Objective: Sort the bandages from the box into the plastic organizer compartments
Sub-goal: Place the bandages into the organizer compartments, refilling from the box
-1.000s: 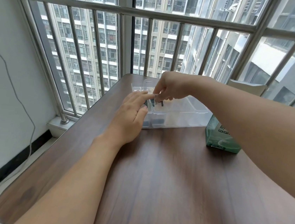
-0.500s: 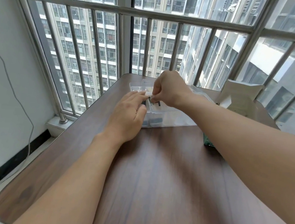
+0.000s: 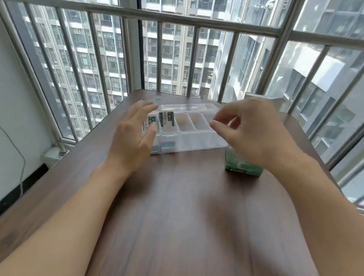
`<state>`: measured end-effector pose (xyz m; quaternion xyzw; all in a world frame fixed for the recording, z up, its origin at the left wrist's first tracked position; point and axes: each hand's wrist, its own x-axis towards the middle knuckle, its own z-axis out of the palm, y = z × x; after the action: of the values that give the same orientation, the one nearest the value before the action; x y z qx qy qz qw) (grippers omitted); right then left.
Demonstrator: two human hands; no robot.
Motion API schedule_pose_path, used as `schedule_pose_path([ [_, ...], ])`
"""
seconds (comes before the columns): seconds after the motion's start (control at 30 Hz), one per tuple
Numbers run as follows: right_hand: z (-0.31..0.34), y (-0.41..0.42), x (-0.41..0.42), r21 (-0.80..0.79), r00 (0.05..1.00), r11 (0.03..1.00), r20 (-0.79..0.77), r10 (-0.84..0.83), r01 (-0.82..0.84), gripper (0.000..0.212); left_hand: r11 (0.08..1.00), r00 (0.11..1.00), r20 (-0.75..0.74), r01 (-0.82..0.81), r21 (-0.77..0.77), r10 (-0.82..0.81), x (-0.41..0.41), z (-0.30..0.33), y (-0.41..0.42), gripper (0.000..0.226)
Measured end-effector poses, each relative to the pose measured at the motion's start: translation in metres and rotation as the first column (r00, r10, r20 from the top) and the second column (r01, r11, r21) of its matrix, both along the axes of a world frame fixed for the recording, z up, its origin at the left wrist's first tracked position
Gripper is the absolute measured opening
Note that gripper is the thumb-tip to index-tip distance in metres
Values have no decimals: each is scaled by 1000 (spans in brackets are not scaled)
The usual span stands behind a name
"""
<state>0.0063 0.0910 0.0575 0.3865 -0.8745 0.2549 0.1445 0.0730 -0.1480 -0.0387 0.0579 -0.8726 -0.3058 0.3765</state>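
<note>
My left hand (image 3: 134,141) lies flat, fingers spread, on the clear plastic organizer's (image 3: 198,143) left end; bandages (image 3: 167,120) stand in its left compartments. My right hand (image 3: 251,136), loosely curled and empty, hovers over the organizer's right end before the green box (image 3: 242,167). Risks: knocking the box over, or dragging the light organizer.

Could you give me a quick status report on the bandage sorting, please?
Left hand open at organizer. Right hand empty, over green box. Bandages in left compartments; two beside them empty. Nothing in the way.

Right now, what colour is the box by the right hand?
Green box, seen in the head view.
</note>
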Motion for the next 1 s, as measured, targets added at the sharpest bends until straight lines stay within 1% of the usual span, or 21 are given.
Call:
schedule_pose_path([
  [0.07, 1, 35, 0, -22, 999, 999, -13, -39, 39, 7, 999, 990, -133, 36, -31, -40, 5, 15, 25, 38],
  [0.1, 0, 47, 0, -32, 998, 998, -26, -60, 59, 8, 995, 983, -151, 96, -26, -99, 4, 23, 40, 38],
  [0.13, -2, 57, -3, -42, 996, 995, -36, -87, 86, 11, 983, 975, -129, 181, -2, -180, 2, 31, 60, 44],
  [0.2, -8, 64, -11, -23, 992, 993, -45, -121, 120, 17, 948, 950, 13, 311, 61, -312, -9, 39, 97, 67],
  [0.27, -12, 64, -18, 18, 991, 993, -58, -118, 119, 23, 930, 921, 147, 346, 122, -362, -27, 33, 126, 93],
  [0.33, -13, 66, -22, 23, 990, 992, -73, -118, 120, 23, 884, 890, 185, 349, 311, -416, -43, 22, 145, 119],
  [0.37, -13, 67, -22, 13, 989, 992, -73, -127, 128, 23, 842, 879, 171, 346, 414, -445, -50, 18, 149, 127],
  [0.4, -15, 69, -22, 2, 988, 991, -68, -135, 136, 23, 804, 874, 138, 352, 480, -466, -55, 13, 151, 131],
  [0.47, -17, 73, -22, -13, 987, 988, -52, -152, 152, 23, 771, 867, 73, 396, 500, -493, -66, 5, 154, 123],
  [0.5, -18, 76, -22, -17, 987, 988, -41, -157, 156, 24, 770, 864, 51, 419, 481, -501, -70, 2, 153, 116],
  [0.57, -17, 83, -24, -18, 984, 985, -21, -174, 174, 27, 768, 856, 2, 463, 442, -517, -72, -1, 154, 110],
  [0.63, -12, 91, -25, 22, 980, 980, -7, -198, 198, 28, 776, 862, -61, 482, 407, -503, -70, -2, 152, 107],
  [0.73, -2, 101, -20, 128, 974, 970, 69, -217, 207, 35, 795, 866, -135, 496, 348, -481, -60, 0, 150, 107],
  [0.83, -1, 98, -14, 206, 967, 950, 52, -250, 235, 42, 804, 843, -159, 538, 252, -514, -53, 3, 151, 109],
  [0.9, -4, 95, -13, 234, 965, 939, 19, -262, 251, 42, 798, 830, -164, 558, 226, -534, -51, 4, 152, 109],
  [1.0, -9, 96, -15, 200, 969, 951, 28, -244, 234, 29, 783, 819, -154, 574, 238, -553, -51, 5, 152, 103],
])
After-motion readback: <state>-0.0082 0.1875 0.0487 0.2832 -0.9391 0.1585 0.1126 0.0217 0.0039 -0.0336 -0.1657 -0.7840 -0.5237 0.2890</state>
